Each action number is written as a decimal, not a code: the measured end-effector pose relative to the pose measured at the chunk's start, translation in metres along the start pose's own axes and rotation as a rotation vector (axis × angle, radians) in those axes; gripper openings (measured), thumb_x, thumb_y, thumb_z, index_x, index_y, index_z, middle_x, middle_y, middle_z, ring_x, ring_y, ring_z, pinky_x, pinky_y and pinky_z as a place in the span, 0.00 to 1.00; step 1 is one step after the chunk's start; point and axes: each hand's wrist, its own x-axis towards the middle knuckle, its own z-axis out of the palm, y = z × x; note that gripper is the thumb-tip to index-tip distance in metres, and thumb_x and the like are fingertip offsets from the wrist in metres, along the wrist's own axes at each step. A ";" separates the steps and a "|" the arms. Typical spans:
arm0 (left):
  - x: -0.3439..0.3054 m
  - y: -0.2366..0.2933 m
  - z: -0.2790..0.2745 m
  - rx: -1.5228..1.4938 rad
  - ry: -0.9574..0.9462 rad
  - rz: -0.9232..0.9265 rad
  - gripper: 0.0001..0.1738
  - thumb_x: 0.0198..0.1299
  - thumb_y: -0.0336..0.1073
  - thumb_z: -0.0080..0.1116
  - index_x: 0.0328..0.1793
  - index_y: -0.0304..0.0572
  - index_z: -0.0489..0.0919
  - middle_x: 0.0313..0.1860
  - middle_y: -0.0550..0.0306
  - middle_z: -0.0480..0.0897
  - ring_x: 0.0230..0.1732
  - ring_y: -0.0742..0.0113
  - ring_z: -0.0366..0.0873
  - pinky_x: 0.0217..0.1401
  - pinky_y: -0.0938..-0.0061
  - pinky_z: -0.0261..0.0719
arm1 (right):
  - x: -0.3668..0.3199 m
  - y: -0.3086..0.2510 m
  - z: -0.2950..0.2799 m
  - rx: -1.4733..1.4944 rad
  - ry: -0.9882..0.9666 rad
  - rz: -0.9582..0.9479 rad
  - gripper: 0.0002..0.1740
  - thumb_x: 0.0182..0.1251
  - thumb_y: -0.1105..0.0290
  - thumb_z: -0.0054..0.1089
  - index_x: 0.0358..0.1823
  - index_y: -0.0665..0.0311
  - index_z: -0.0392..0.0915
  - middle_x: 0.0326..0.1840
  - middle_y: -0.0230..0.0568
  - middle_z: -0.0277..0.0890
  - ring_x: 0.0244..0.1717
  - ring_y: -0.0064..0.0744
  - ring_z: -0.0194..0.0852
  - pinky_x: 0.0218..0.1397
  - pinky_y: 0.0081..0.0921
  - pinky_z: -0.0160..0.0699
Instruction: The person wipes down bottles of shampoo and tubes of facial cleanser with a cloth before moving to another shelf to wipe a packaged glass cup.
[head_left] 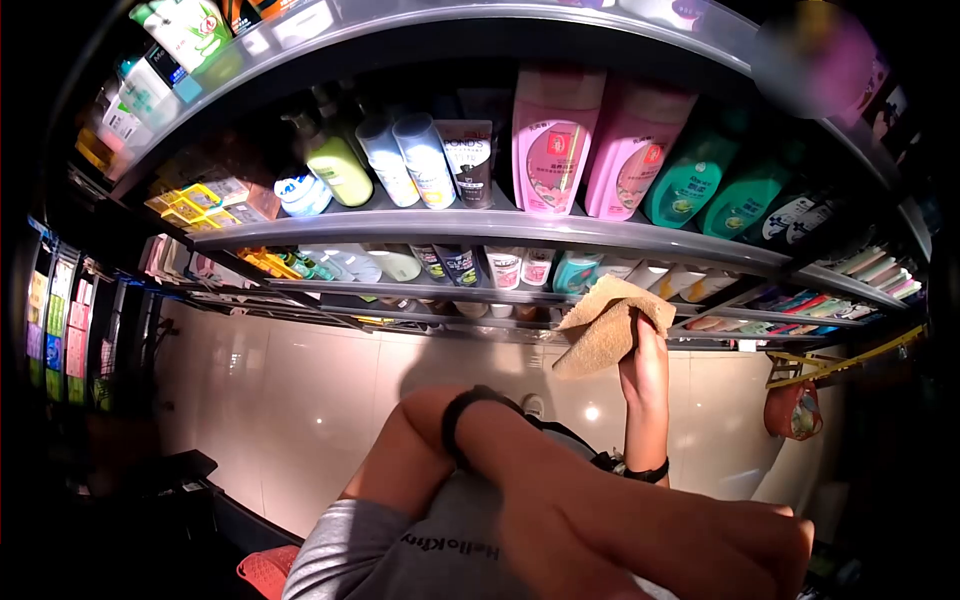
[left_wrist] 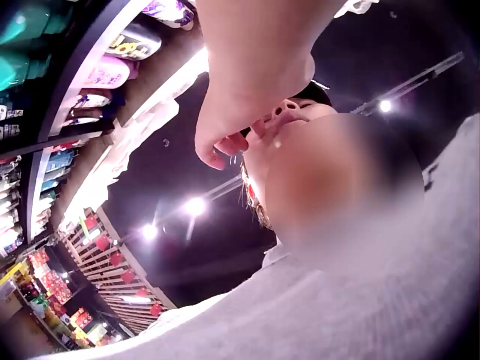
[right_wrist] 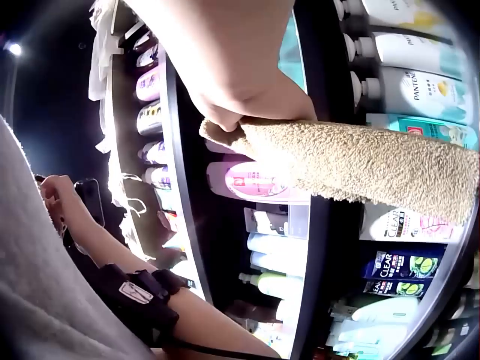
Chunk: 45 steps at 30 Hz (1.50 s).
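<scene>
My right hand (head_left: 648, 352) grips a folded tan towel cloth (head_left: 610, 325) by one end, in front of the lower shelves. Seen from the right wrist, the cloth (right_wrist: 375, 169) sticks out from the curled fingers (right_wrist: 225, 116) across the shelf edge, overlapping the bottles behind it. Across the body reaches the left arm, and the left hand (head_left: 765, 550) is raised at the lower right of the head view. The left wrist view has this hand (left_wrist: 232, 112) close to the face, its fingers loosely bent and nothing visible in them. A dark object (right_wrist: 90, 199) shows beside it in the right wrist view.
Pink bottles (head_left: 555, 150), green bottles (head_left: 690, 180) and pump bottles line the middle shelf (head_left: 400, 228). More shampoo bottles (head_left: 460, 265) stand one level below. A red basket (head_left: 793, 410) is at the right, near a yellow frame (head_left: 850, 357). Tiled floor (head_left: 300, 400) lies below.
</scene>
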 end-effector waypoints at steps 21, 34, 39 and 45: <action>-0.022 0.055 -0.013 0.384 -0.139 -0.355 0.31 0.64 0.59 0.31 0.35 0.33 0.68 0.45 0.37 0.71 0.43 0.47 0.71 0.47 0.58 0.66 | -0.014 0.009 -0.007 0.230 -0.151 -0.072 0.22 0.68 0.67 0.44 0.62 0.61 0.58 0.61 0.38 0.61 0.62 0.34 0.58 0.65 0.36 0.58; -0.205 0.075 -0.184 -0.032 1.064 -0.687 0.44 0.57 0.65 0.41 0.65 0.33 0.56 0.60 0.50 0.66 0.60 0.60 0.64 0.64 0.60 0.57 | 0.042 -0.007 0.032 0.605 -0.086 -0.156 0.30 0.68 0.52 0.38 0.64 0.64 0.54 0.66 0.42 0.56 0.66 0.38 0.53 0.67 0.37 0.51; -0.193 0.098 -0.193 0.198 1.543 -0.365 0.25 0.61 0.49 0.47 0.55 0.37 0.66 0.54 0.51 0.70 0.56 0.61 0.67 0.58 0.66 0.66 | 0.039 0.007 0.022 0.754 -0.117 -0.018 0.35 0.59 0.53 0.47 0.64 0.67 0.55 0.66 0.44 0.56 0.68 0.39 0.49 0.70 0.38 0.46; -0.185 0.112 -0.177 0.377 1.375 -0.346 0.20 0.63 0.38 0.45 0.55 0.32 0.64 0.52 0.44 0.72 0.54 0.55 0.71 0.54 0.63 0.72 | 0.029 0.022 -0.011 0.554 -0.354 0.186 0.46 0.52 0.43 0.54 0.65 0.66 0.52 0.67 0.47 0.53 0.67 0.45 0.50 0.70 0.43 0.46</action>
